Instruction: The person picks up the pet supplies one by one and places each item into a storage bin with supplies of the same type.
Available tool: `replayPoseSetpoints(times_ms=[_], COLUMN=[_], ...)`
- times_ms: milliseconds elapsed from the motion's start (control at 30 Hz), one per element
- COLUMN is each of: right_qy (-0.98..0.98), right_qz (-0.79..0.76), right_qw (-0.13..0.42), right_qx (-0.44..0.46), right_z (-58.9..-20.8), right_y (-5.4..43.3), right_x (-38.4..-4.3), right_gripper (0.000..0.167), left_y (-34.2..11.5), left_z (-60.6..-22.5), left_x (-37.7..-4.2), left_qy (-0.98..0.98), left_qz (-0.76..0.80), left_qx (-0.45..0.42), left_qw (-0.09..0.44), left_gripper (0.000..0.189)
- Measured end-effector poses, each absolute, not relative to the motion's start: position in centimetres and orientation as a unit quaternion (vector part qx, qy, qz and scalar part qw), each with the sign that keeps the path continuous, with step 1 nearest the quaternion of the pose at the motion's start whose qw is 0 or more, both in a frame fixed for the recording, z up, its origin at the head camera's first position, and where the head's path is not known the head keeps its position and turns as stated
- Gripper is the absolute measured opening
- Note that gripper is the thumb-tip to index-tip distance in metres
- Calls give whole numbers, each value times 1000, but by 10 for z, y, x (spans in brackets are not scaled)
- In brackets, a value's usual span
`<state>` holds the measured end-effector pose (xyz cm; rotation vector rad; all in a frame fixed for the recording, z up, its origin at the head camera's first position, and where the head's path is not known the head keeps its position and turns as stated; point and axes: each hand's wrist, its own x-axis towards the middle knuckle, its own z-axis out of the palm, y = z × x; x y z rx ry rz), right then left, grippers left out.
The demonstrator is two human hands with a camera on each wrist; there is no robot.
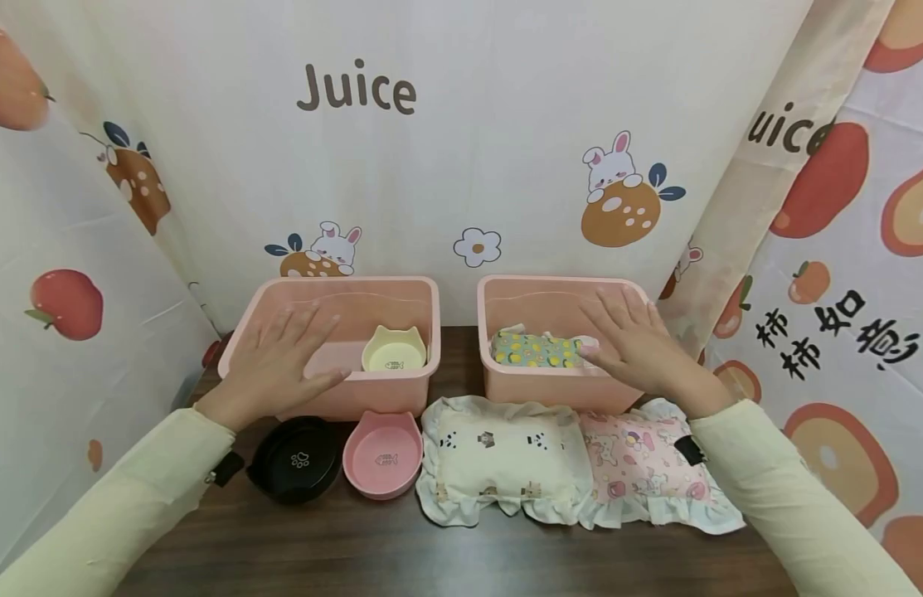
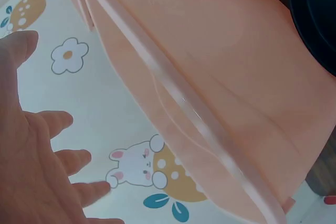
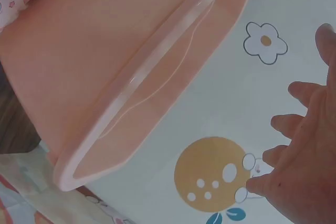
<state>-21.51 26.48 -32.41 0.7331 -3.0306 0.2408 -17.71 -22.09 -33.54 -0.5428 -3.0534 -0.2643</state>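
Observation:
With fingers spread, my left hand (image 1: 277,365) hovers above the left pink bin (image 1: 334,387), holding nothing. My right hand (image 1: 640,344), likewise spread, is over the right pink bin (image 1: 528,385) and holds nothing either. A cream cat-eared bowl (image 1: 394,348) sits inside the left bin. Inside the right bin lies a small green pillow with a lemon print (image 1: 536,350). In front of the left bin stand a black bowl (image 1: 295,460) and a pink cat-eared bowl (image 1: 382,456). A cream ruffled pillow (image 1: 506,460) and a pink ruffled pillow (image 1: 648,456) lie before the right bin.
All of this stands on a dark wooden table (image 1: 342,539). Printed curtains (image 1: 491,149) hang behind the bins and at both sides. A narrow gap separates the two bins. The two pillows touch or overlap at their ruffles.

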Motion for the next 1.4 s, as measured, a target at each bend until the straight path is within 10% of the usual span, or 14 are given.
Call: replayPoseSetpoints(times_ms=[333,1400], right_qy=[-940,-918], right_qz=[14,89], right_qw=[86,2], right_qx=[331,387], right_z=[-332,-416], right_y=[209,29], right_x=[-233,-255], right_gripper=[69,71], left_y=[-225,-260], left_z=[-344,-406], left_x=[-174,-103], left_qy=[-977,-986], left_qz=[-107,-115], left_qx=[-182,-116], left_qw=[23,21], left_gripper=[82,80])
